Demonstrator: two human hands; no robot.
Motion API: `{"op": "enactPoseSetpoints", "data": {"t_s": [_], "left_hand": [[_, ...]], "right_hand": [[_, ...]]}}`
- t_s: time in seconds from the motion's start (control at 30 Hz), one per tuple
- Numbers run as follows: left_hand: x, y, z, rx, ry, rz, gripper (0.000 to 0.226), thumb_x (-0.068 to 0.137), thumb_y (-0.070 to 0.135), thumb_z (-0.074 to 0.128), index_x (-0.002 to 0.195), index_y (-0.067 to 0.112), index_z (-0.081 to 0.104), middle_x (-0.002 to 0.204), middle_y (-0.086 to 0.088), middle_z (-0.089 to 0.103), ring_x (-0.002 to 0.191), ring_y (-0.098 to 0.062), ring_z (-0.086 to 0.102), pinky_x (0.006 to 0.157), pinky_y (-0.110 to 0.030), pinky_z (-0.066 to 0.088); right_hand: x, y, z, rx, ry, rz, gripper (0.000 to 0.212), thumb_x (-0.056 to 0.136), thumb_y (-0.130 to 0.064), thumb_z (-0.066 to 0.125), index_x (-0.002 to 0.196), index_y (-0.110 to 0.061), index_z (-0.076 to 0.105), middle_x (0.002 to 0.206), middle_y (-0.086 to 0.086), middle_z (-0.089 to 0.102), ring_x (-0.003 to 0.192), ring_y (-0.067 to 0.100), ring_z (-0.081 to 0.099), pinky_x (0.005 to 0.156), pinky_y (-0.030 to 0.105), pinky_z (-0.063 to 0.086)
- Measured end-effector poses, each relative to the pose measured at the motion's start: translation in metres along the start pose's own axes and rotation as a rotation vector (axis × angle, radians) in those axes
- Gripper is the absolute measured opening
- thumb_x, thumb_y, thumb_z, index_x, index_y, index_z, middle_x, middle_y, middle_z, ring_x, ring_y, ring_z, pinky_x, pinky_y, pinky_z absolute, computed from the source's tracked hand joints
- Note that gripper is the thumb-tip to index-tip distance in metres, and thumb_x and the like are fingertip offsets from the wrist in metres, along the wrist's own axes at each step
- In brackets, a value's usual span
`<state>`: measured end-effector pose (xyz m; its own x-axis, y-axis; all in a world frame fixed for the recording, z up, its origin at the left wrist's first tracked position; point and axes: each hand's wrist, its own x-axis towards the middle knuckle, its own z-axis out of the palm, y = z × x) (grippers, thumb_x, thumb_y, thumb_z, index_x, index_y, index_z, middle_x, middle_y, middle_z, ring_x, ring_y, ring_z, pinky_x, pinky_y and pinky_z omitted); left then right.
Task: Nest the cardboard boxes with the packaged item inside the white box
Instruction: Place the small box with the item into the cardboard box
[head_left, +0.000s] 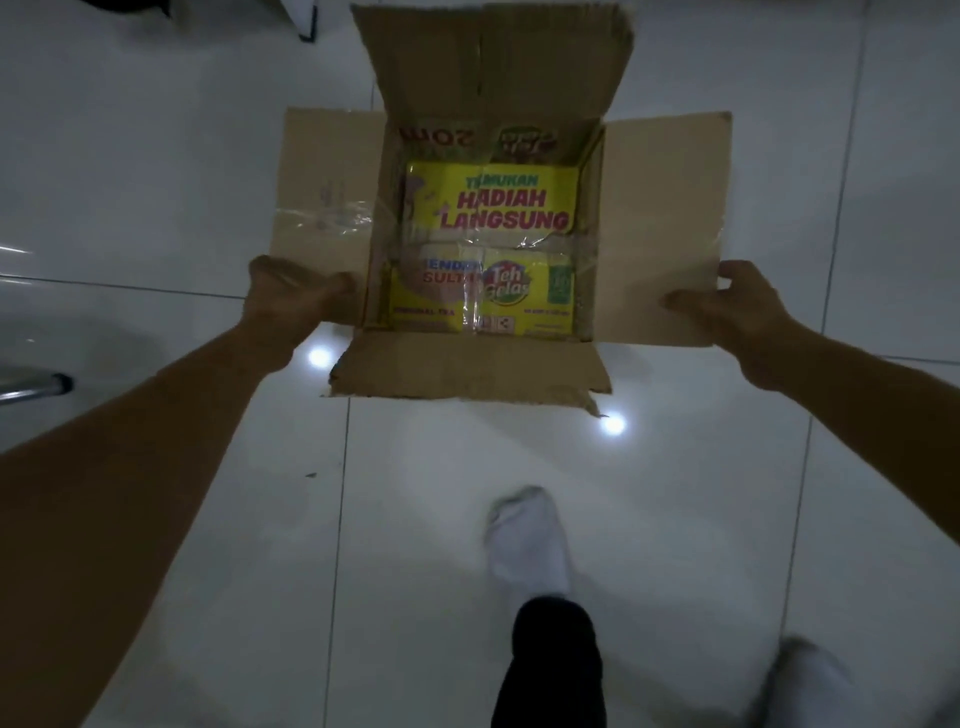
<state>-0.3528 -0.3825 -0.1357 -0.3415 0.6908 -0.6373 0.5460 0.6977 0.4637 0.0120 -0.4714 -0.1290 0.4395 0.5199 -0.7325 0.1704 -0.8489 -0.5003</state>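
Above the tiled floor (156, 156), cardboard box (498, 364) carried with yellow packaged item (491, 244) already inside, left hand (291, 299) and right hand (737, 306) each gripping a side flap; white box not visible, nesting looks pending.

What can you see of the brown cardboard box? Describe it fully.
The box is plain brown corrugated cardboard, open, all four flaps spread outward, edges ragged, with clear tape remnants. The left hand and right hand each hold a side flap. Inside lies a yellow pack. White floor lies below.
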Motion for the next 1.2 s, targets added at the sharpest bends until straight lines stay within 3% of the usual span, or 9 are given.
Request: {"op": "enactPoseSetpoints", "data": {"t_s": [0.1,0.17,0.27,0.4,0.57,0.77,0.97,1.1,1.2], "left_hand": [[0.008,-0.006,-0.008,-0.012,0.096,-0.049,0.088,0.071,0.038,0.077,0.140,0.005,0.032,0.139,-0.013,0.047,0.122,-0.025,0.049,0.093,-0.029,0.041],[0.006,-0.006,-0.016,-0.001,0.224,-0.020,0.061,0.074,0.035,0.072,0.123,0.003,0.055,0.122,-0.014,0.061,0.101,-0.026,0.061,0.079,-0.028,0.049],[-0.012,0.005,-0.020,-0.081,0.120,0.064,0.038,0.080,0.027,0.065,0.108,0.000,0.064,0.094,-0.012,0.064,0.062,-0.018,0.057,0.043,-0.022,0.048],[-0.042,0.019,-0.016,0.005,0.045,0.218,0.016,0.087,0.027,0.059,0.087,0.012,0.065,0.081,-0.014,0.066,0.053,-0.022,0.058,0.040,-0.024,0.048],[-0.080,0.045,-0.011,0.048,0.169,0.392,0.022,0.091,0.025,0.054,0.075,0.012,0.058,0.071,-0.012,0.061,0.063,-0.021,0.057,0.055,-0.026,0.046],[-0.134,0.096,-0.021,-0.022,0.141,0.453,0.025,0.093,0.029,0.053,0.073,0.015,0.057,0.065,-0.003,0.057,0.060,-0.017,0.055,0.051,-0.019,0.044],[-0.192,0.166,-0.017,-0.134,0.119,0.509,0.033,0.091,0.028,0.056,0.060,0.036,0.051,0.059,0.013,0.056,0.055,-0.003,0.055,0.053,-0.013,0.048],[-0.226,0.216,-0.005,-0.188,0.154,0.548,0.032,0.090,0.026,0.058,0.061,0.039,0.054,0.050,0.025,0.062,0.053,0.005,0.060,0.050,-0.008,0.047],[-0.252,0.259,0.006,-0.212,0.195,0.583,0.031,0.089,0.026,0.060,0.059,0.035,0.055,0.052,0.015,0.062,0.053,-0.002,0.059,0.050,-0.014,0.046]], "right_hand": [[-0.002,-0.004,0.001,-0.010,0.099,-0.022,0.058,0.075,-0.013,0.071,0.126,-0.004,0.043,0.114,0.009,0.049,0.106,0.030,0.054,0.092,0.049,0.050],[-0.008,-0.011,-0.003,-0.035,0.100,-0.029,0.049,0.077,-0.009,0.066,0.122,-0.001,0.047,0.110,0.010,0.049,0.101,0.035,0.055,0.080,0.051,0.054],[-0.019,-0.023,-0.006,-0.056,-0.006,-0.096,0.045,0.081,-0.009,0.062,0.124,-0.004,0.050,0.110,0.007,0.053,0.093,0.032,0.056,0.068,0.043,0.054],[-0.032,-0.049,-0.005,-0.073,-0.079,-0.134,0.035,0.087,-0.011,0.057,0.121,-0.007,0.057,0.105,0.009,0.059,0.085,0.027,0.059,0.058,0.034,0.052],[-0.052,-0.073,-0.012,-0.126,0.054,-0.211,0.028,0.082,-0.013,0.053,0.104,-0.011,0.069,0.093,0.016,0.068,0.081,0.034,0.067,0.072,0.051,0.058],[-0.087,-0.091,-0.065,-0.194,0.144,-0.344,0.021,0.084,-0.013,0.049,0.070,-0.011,0.064,0.061,0.009,0.060,0.055,0.026,0.056,0.049,0.027,0.044],[-0.105,-0.111,-0.144,-0.179,0.235,-0.482,0.026,0.087,-0.016,0.051,0.080,0.005,0.065,0.078,0.028,0.067,0.071,0.043,0.062,0.058,0.046,0.053],[-0.103,-0.125,-0.197,-0.198,0.311,-0.554,0.029,0.086,-0.019,0.051,0.072,0.005,0.061,0.068,0.028,0.062,0.064,0.046,0.057,0.047,0.043,0.039],[-0.103,-0.140,-0.242,-0.190,0.331,-0.560,0.030,0.085,-0.018,0.052,0.063,0.002,0.056,0.052,0.015,0.056,0.044,0.024,0.046,0.040,0.028,0.034]]}}
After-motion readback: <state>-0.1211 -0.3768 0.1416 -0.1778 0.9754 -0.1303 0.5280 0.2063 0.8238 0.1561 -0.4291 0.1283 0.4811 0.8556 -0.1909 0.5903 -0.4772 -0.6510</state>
